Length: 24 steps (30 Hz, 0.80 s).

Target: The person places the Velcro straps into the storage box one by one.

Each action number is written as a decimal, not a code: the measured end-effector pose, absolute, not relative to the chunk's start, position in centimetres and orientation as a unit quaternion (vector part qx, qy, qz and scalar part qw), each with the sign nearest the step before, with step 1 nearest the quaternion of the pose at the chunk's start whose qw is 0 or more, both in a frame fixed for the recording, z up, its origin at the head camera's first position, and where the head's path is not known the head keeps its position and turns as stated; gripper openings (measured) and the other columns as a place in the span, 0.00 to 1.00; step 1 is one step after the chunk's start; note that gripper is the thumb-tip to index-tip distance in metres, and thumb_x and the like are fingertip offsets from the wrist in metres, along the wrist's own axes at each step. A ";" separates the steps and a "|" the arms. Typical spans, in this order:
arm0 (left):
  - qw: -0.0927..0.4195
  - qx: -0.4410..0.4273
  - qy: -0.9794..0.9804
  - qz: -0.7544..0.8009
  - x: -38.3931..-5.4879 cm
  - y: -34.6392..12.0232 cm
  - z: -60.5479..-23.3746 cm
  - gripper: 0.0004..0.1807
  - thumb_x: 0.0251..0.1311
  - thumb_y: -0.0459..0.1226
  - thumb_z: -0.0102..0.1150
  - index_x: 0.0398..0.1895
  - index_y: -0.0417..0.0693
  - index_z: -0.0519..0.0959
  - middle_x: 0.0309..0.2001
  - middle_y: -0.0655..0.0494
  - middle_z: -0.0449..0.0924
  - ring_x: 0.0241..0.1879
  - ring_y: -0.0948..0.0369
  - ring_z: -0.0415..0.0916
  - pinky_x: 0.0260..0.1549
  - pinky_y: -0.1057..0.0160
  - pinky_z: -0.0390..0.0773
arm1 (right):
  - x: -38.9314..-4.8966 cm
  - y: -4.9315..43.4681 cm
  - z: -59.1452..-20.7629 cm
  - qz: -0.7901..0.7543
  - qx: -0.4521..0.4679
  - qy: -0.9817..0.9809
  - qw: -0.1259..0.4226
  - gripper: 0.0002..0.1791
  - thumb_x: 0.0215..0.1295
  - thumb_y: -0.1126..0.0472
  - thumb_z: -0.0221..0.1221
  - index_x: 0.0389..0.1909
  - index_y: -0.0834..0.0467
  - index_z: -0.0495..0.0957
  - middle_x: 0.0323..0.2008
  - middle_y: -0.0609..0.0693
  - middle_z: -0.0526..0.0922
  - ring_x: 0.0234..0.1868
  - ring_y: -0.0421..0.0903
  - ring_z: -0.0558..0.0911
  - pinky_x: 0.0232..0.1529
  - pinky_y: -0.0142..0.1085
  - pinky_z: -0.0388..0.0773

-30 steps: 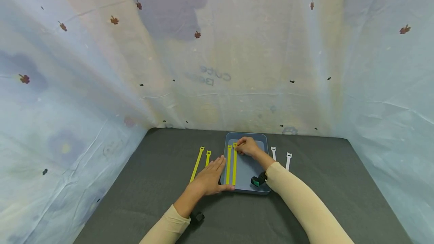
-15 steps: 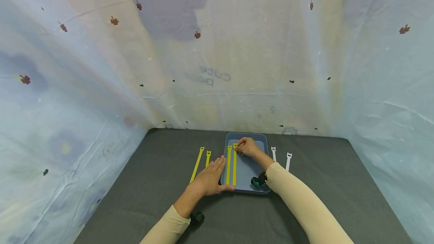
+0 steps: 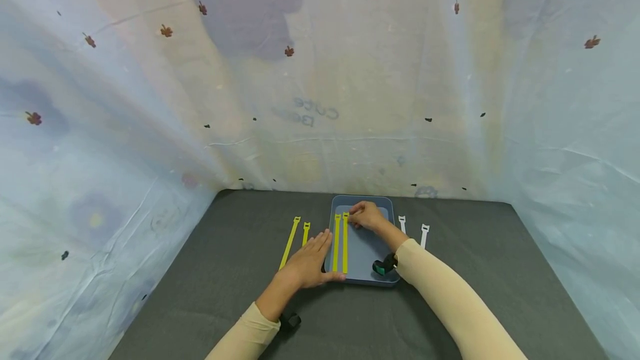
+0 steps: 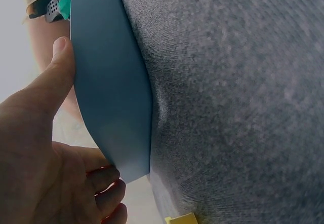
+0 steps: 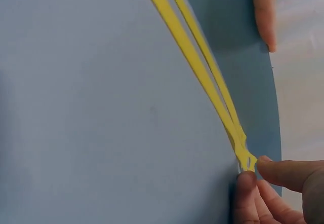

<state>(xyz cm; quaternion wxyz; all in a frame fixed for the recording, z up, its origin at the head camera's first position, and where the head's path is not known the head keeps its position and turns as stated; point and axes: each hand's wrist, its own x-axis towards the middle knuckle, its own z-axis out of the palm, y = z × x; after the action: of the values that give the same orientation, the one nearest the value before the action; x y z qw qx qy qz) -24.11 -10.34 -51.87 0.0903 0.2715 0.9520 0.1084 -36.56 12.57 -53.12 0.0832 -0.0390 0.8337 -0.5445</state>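
Note:
Two yellow cable straps with slotted heads lie side by side lengthwise in the blue-grey tray (image 3: 370, 280), the left strap (image 3: 336, 243) nearer the tray's left wall. At the far head of the right strap (image 3: 345, 243) is my right hand (image 3: 366, 215). The right wrist view shows its thumb (image 5: 273, 171) and a fingertip at either side of that slotted head. My left hand (image 3: 308, 263) rests along the tray's left side, fingers extended. Its thumb (image 4: 63, 57) lies against the tray's near rim, and its other fingers are at the corner.
Two more yellow straps, an outer one (image 3: 290, 243) and an inner one (image 3: 306, 232), lie left of the tray on the dark grey cloth (image 3: 240, 238). White straps (image 3: 424, 236) lie to its right, partly behind my right forearm. A printed curtain (image 3: 320, 143) rises behind.
My right hand has shifted slightly right at the strap's head, leaving more of that head visible. The straps and left hand stay where they were.

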 end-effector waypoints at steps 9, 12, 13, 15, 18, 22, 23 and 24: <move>0.092 0.271 0.952 0.108 -24.1 -10.2 -51.8 0.64 0.67 0.72 0.58 0.88 0.39 0.45 0.88 0.43 0.42 0.87 0.50 0.43 0.84 0.49 0.51 | -35.5 14.2 -51.3 -0.526 -0.057 0.842 0.103 0.18 0.75 0.66 0.66 0.60 0.70 0.80 0.43 0.61 0.89 0.42 0.59 0.89 0.44 0.46 0.90; 0.091 0.269 0.953 0.109 -24.1 -10.3 -51.8 0.63 0.67 0.71 0.59 0.88 0.39 0.46 0.88 0.43 0.42 0.87 0.50 0.43 0.84 0.49 0.51 | -35.2 14.7 -50.7 -0.530 -0.068 0.839 0.103 0.19 0.76 0.65 0.65 0.62 0.71 0.80 0.46 0.63 0.89 0.48 0.64 0.89 0.50 0.50 0.89; 0.091 0.268 0.953 0.110 -24.1 -10.3 -51.8 0.63 0.67 0.71 0.59 0.88 0.39 0.46 0.88 0.43 0.42 0.87 0.50 0.43 0.84 0.49 0.51 | -35.0 14.8 -50.5 -0.532 -0.072 0.838 0.102 0.19 0.76 0.65 0.65 0.62 0.71 0.79 0.47 0.64 0.89 0.50 0.65 0.88 0.51 0.52 0.89; 0.091 0.268 0.953 0.110 -24.1 -10.2 -51.9 0.63 0.67 0.70 0.60 0.88 0.39 0.46 0.88 0.43 0.42 0.87 0.50 0.43 0.84 0.49 0.50 | -34.8 15.2 -50.1 -0.539 -0.076 0.832 0.102 0.19 0.77 0.65 0.65 0.62 0.71 0.78 0.50 0.66 0.88 0.53 0.67 0.87 0.55 0.55 0.87; 0.092 0.267 0.953 0.112 -24.1 -10.2 -51.9 0.63 0.67 0.70 0.60 0.88 0.39 0.46 0.88 0.43 0.42 0.87 0.50 0.43 0.84 0.49 0.50 | -34.3 15.8 -49.6 -0.541 -0.082 0.832 0.093 0.19 0.78 0.64 0.64 0.63 0.71 0.79 0.51 0.66 0.88 0.54 0.69 0.86 0.57 0.58 0.86; 0.092 0.266 0.953 0.114 -24.0 -10.2 -51.8 0.63 0.67 0.70 0.60 0.88 0.39 0.46 0.88 0.43 0.43 0.87 0.50 0.44 0.84 0.49 0.50 | -33.4 16.7 -48.8 -0.540 -0.085 0.833 0.082 0.18 0.79 0.62 0.63 0.62 0.68 0.80 0.52 0.65 0.88 0.55 0.70 0.85 0.58 0.60 0.84; 0.091 0.265 0.953 0.114 -24.0 -10.2 -51.8 0.63 0.67 0.70 0.61 0.88 0.39 0.46 0.88 0.43 0.43 0.87 0.50 0.44 0.84 0.49 0.50 | -33.2 16.9 -48.7 -0.540 -0.089 0.833 0.080 0.18 0.79 0.61 0.63 0.62 0.68 0.80 0.53 0.65 0.88 0.55 0.70 0.85 0.59 0.61 0.84; 0.091 0.265 0.953 0.114 -24.0 -10.2 -51.8 0.64 0.67 0.70 0.61 0.88 0.39 0.46 0.88 0.43 0.43 0.87 0.50 0.44 0.84 0.49 0.50 | -33.1 17.1 -48.6 -0.541 -0.091 0.833 0.080 0.19 0.79 0.60 0.63 0.62 0.68 0.79 0.53 0.65 0.88 0.55 0.70 0.85 0.59 0.61 0.83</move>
<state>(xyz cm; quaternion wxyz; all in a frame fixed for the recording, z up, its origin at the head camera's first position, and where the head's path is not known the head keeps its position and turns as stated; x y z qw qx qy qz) -23.98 -10.18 -51.76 0.0911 0.2651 0.9531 0.1141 -33.05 17.11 -48.55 0.0797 -0.0909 0.8325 -0.5406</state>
